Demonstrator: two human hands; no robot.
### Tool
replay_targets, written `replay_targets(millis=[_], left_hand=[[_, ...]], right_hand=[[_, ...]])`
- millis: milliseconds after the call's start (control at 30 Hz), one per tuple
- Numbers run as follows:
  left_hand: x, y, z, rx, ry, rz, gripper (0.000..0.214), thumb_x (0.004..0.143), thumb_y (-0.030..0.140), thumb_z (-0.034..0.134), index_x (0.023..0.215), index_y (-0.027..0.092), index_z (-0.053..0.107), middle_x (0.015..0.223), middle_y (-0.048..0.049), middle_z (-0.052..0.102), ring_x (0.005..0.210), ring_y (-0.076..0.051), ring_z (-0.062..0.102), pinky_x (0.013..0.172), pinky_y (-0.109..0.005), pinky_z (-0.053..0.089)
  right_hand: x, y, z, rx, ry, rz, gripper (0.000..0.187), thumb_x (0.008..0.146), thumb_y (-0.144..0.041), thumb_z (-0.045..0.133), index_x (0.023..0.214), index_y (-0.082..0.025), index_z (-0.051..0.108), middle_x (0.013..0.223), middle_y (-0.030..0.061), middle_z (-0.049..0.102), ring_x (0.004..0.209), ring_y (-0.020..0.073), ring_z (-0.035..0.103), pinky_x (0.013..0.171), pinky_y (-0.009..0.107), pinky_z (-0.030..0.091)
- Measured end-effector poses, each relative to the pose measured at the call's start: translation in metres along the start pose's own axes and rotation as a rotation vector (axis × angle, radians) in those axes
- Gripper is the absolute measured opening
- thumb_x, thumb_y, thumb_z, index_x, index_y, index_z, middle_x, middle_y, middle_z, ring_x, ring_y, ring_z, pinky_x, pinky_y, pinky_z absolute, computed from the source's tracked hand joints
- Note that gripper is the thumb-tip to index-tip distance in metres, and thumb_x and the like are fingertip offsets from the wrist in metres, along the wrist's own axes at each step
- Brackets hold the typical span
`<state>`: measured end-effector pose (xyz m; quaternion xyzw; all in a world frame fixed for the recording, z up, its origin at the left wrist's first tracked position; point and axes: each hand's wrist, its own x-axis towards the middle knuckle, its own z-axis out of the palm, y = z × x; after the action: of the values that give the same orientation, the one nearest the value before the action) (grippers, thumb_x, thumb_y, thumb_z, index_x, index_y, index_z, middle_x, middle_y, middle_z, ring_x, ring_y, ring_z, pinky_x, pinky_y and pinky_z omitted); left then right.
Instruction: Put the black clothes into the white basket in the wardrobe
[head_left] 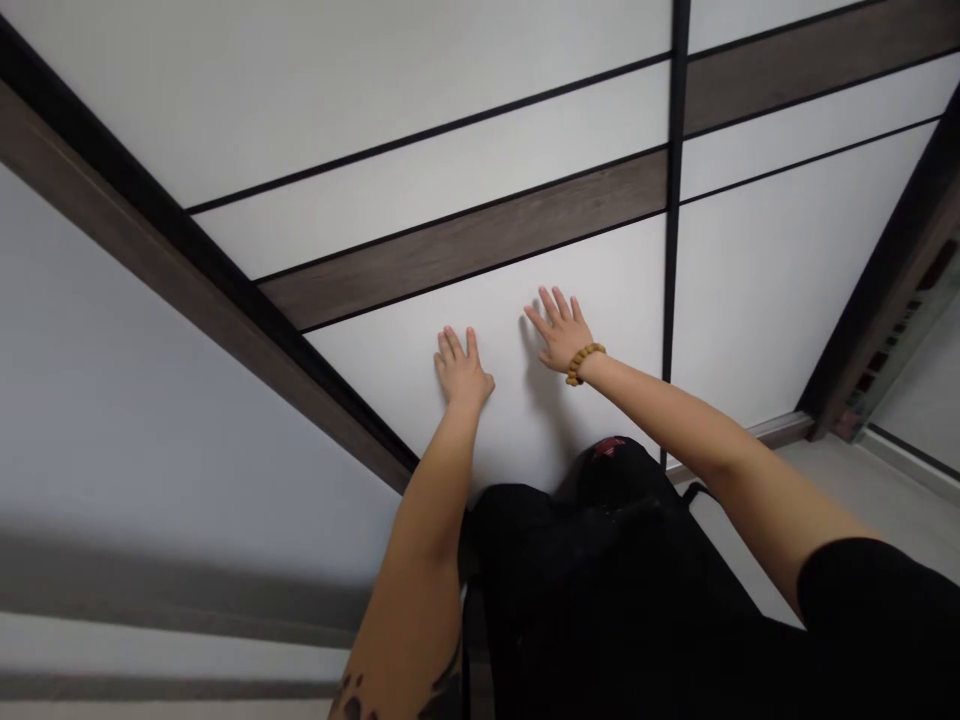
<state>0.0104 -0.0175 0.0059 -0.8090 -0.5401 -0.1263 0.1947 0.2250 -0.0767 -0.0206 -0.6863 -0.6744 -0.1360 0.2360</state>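
Both of my hands reach out to a white door panel of what looks like a sliding wardrobe. My left hand has its fingers stretched out over the lower white part, and it appears to touch the surface. To its right and slightly higher, my right hand is spread wide at the same panel, with a shadow beside it; whether its palm presses flat I cannot tell. A beaded bracelet circles the right wrist. Neither hand holds anything. Above them a grey-brown wood strip crosses the door between dark lines.
A black upright frame divides this door from a second white door on the right. Along the left runs a dark and brown frame edge beside a pale wall. My black-clothed legs are close to the door. Light floor shows at the lower right.
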Motion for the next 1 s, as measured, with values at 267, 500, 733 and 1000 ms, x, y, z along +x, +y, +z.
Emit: replay_targets(millis=[267, 500, 733, 1000], left_hand=[[-0.005, -0.028, -0.004, -0.065, 0.065, 0.119, 0.091, 0.091, 0.026, 0.064, 0.173, 0.013, 0.025, 0.182, -0.0204, 0.008, 0.168, -0.038, 0.010, 0.132, -0.057, 0.016], [-0.004, -0.105, -0.008, -0.087, 0.190, -0.056, 0.094, 0.089, 0.028, 0.067, 0.171, 0.010, 0.026, 0.181, -0.0239, 0.009, 0.168, -0.039, 0.008, 0.132, -0.059, 0.017], [-0.007, -0.139, -0.004, -0.044, 0.182, -0.029, 0.093, 0.086, 0.023, 0.067, 0.170, 0.010, 0.029, 0.181, -0.0231, 0.011, 0.169, -0.039, 0.004, 0.133, -0.061, 0.011], [-0.012, -0.142, -0.005, -0.098, 0.214, 0.042, 0.082, 0.090, 0.019, 0.063, 0.167, 0.008, 0.037, 0.181, -0.0218, 0.013, 0.168, -0.038, 0.007, 0.134, -0.058, 0.010]], right_hand=[[0.019, 0.004, 0.013, -0.156, -0.041, -0.017, 0.099, 0.087, -0.016, 0.061, 0.175, -0.026, 0.016, 0.183, 0.0109, -0.009, 0.168, 0.0419, -0.008, 0.127, 0.078, 0.004], [0.015, 0.013, 0.013, -0.197, -0.040, 0.020, 0.105, 0.082, -0.007, 0.063, 0.174, -0.026, 0.016, 0.183, 0.0125, -0.006, 0.168, 0.0420, -0.005, 0.126, 0.080, 0.007], [0.008, 0.023, 0.007, -0.240, -0.040, 0.020, 0.095, 0.088, -0.006, 0.055, 0.174, -0.010, 0.014, 0.180, 0.0218, -0.011, 0.164, 0.0504, -0.005, 0.122, 0.081, 0.006], [0.004, 0.048, 0.008, -0.227, -0.074, 0.121, 0.105, 0.084, -0.012, 0.063, 0.176, -0.021, 0.012, 0.180, 0.0126, -0.020, 0.165, 0.0471, -0.013, 0.127, 0.077, 0.011]])
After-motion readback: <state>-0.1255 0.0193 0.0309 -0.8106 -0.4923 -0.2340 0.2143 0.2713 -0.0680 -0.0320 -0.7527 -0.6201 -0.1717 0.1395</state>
